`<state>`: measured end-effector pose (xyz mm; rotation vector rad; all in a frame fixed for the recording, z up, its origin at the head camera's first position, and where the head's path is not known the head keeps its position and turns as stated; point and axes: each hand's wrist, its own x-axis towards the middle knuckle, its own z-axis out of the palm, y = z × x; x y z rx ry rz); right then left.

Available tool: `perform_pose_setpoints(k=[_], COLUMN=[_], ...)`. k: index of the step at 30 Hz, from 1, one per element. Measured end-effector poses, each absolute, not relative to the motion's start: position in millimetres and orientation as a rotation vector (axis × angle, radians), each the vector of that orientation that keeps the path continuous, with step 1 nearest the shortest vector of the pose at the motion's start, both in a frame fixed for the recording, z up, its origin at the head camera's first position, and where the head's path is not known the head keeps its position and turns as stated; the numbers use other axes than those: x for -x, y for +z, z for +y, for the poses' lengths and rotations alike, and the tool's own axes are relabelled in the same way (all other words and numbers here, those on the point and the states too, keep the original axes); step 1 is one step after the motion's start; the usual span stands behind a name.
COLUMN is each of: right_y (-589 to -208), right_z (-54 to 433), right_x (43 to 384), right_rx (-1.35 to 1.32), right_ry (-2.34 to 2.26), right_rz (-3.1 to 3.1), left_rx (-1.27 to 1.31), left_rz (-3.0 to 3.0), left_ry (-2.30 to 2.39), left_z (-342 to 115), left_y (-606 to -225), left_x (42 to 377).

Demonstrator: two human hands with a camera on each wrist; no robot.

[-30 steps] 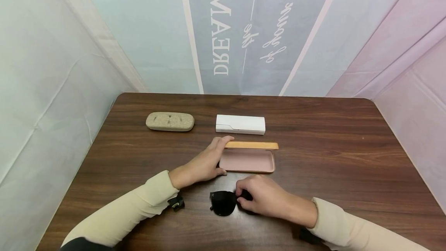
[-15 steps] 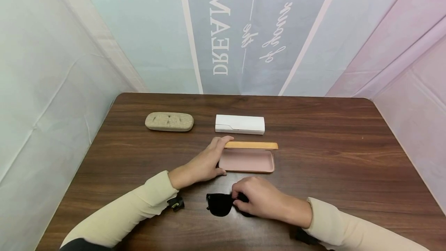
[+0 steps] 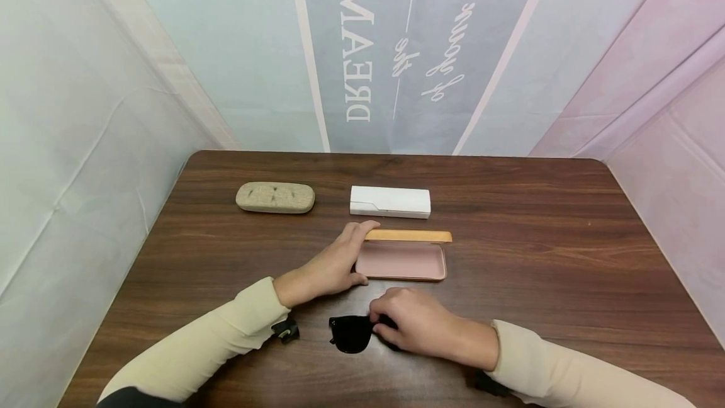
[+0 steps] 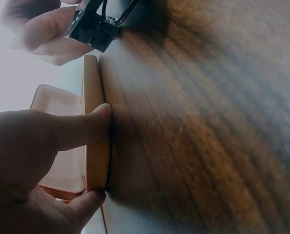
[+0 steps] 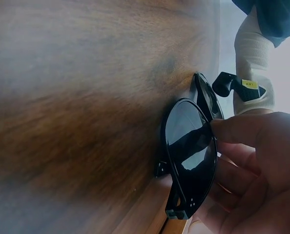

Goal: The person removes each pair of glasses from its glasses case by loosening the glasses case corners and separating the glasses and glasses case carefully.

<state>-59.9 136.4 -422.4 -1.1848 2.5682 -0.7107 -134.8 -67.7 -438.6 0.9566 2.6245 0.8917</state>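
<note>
An open glasses case (image 3: 403, 261) with a pink lining and an orange-tan outside lies on the table, its lid raised at the back. My left hand (image 3: 328, 266) grips the case's left end. Its thumb presses the front wall (image 4: 97, 163) in the left wrist view, and other fingers reach the lid. Closer to me, my right hand (image 3: 425, 323) pinches black sunglasses (image 3: 350, 334) near the middle of the frame. Dark lenses (image 5: 190, 141) show in the right wrist view, low over the tabletop. The right hand hides part of the sunglasses in the head view.
Behind the open case lies a white closed case (image 3: 391, 202). To its left is a beige fabric-like closed case (image 3: 275, 198). The dark wood table (image 3: 544, 238) ends at curtains (image 3: 249, 80) at the back and sides.
My right hand has slid a short way left and slightly toward me with the sunglasses. The left hand and the open case have stayed in place.
</note>
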Motion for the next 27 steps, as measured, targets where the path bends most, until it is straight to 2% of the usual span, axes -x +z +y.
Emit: perform_pose_setpoints(k=[27], right_y=[-424.4], right_z=[115.9], right_x=[58.4], right_rx=[1.289], right_ry=[-0.589], right_rz=[2.590], left_rx=[-0.953], left_rz=[2.609], left_ry=[0.890], left_z=[-68.3], left_y=[-436.5], left_x=[134.8])
